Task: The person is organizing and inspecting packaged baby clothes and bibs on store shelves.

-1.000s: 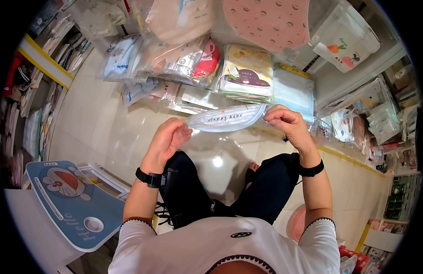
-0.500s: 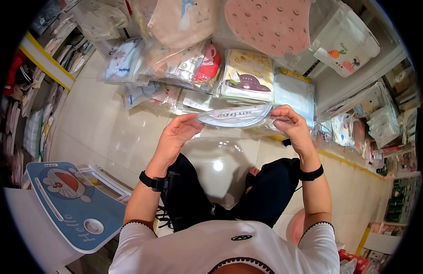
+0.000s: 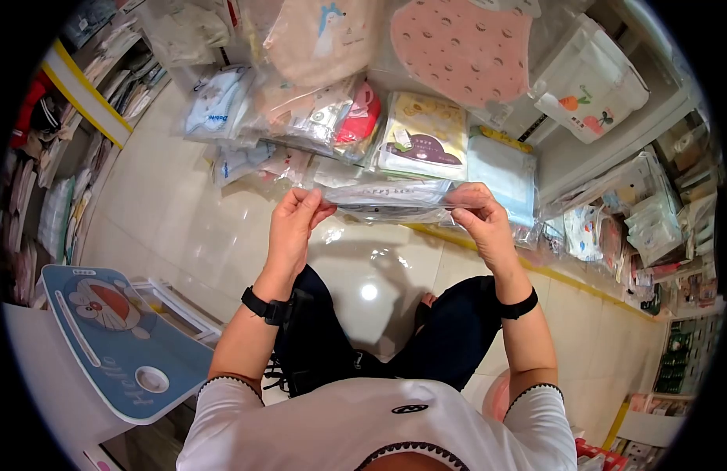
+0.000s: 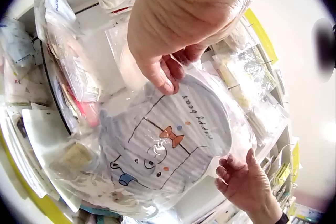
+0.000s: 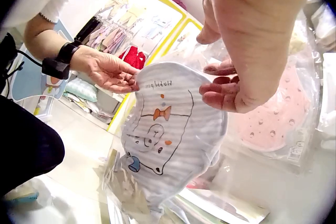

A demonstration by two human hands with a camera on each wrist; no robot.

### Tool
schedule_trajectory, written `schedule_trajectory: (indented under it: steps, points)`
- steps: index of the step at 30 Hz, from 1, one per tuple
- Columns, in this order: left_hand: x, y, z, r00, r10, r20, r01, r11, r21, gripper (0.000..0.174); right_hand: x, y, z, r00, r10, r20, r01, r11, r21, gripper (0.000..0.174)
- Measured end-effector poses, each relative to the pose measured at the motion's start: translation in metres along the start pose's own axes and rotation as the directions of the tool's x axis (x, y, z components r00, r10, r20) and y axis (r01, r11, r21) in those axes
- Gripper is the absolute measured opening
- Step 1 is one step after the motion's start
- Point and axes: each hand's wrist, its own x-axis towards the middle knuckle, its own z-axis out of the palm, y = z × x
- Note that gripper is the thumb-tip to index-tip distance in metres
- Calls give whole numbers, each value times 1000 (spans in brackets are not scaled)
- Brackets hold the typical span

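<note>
The fingers point(image 4: 163, 74) of your left hand point(image 3: 294, 218) pinch one edge of the bagged bib point(image 3: 388, 201). The fingers point(image 5: 223, 98) of your right hand point(image 3: 479, 218) pinch the opposite edge, so both hands grasp it. You hold the bib, striped with a bear drawing and an orange bow, in its clear bag above your knees point(image 3: 457, 330). Just beyond it lie piled packets point(image 3: 426, 137). A blue cartoon tray point(image 3: 120, 345) stands at your left.
</note>
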Motion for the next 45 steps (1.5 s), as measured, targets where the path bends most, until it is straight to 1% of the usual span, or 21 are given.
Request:
schedule_trajectory:
  steps: [2,4,8,11,14,15,19,22,23,24,25,27,28,29,32,33,36,37,40,43,45]
  points:
    - [0,0,0,1000,17,-12,-18,1000,-21,16,0,0,8,1000,-14,-28,13,1000,-25,14]
    - [0,1,1,999,33,-20,-34,999,-27,16,3,-1,12,995,36,-91,-33,999,33,11]
    - [-2,4,6,992,108,-63,-110,994,-20,15,5,4,16,964,157,-214,-127,981,147,20]
    - [-4,9,10,965,222,-140,-222,975,17,17,2,8,21,941,234,-246,-242,970,-4,27]
    - [-2,8,10,929,295,-226,-291,955,49,19,-6,14,27,966,121,-229,-167,967,-194,27]
    - [-1,7,10,917,308,-254,-304,951,56,20,-7,20,29,967,82,-243,-134,969,-209,26]
    - [1,2,12,913,310,-266,-312,949,36,17,-11,22,30,936,271,-224,-319,924,-211,24]
    - [2,-3,20,901,319,-294,-322,946,41,22,-7,7,27,914,356,-193,-401,727,-558,16]
    - [2,-4,21,903,320,-287,-318,946,56,24,-7,5,29,964,170,-206,-266,671,-692,13]
    - [2,-6,23,905,322,-279,-315,946,70,26,-8,4,33,983,-22,-184,-139,572,-808,14]
    - [3,-8,23,908,312,-278,-303,950,78,26,-8,3,37,970,-208,-128,-26,436,-900,17]
    - [5,-12,20,912,297,-284,-281,955,98,27,-6,-5,44,917,-396,43,206,379,-902,29]
    - [5,-12,20,916,284,-284,-270,959,87,27,-5,-11,49,866,-482,131,322,337,-885,35]
    - [5,-14,22,920,268,-286,-256,964,77,28,-8,-19,57,832,-480,278,446,279,-850,43]
    - [1,-16,34,942,199,-269,-209,978,-6,29,-12,-24,87,819,-386,426,546,290,-786,40]
    - [-2,-16,39,951,172,-257,-187,982,-34,30,-7,-10,90,789,-436,432,544,169,-822,38]
    - [-7,-19,44,969,112,-222,-140,983,-118,30,1,-1,83,825,-353,440,513,144,-846,35]
    - [-8,-18,45,973,100,-209,-131,982,-139,30,4,3,81,807,-388,446,526,130,-840,35]
    - [-11,-24,45,978,72,-193,-104,982,-160,31,1,1,83,863,-280,420,473,157,-867,26]
    - [-9,-32,45,977,69,-200,-97,986,-133,33,4,2,79,870,-218,442,478,151,-865,18]
    - [-6,-38,38,983,57,-172,-76,991,-107,36,7,8,75,879,-156,451,477,299,-826,24]
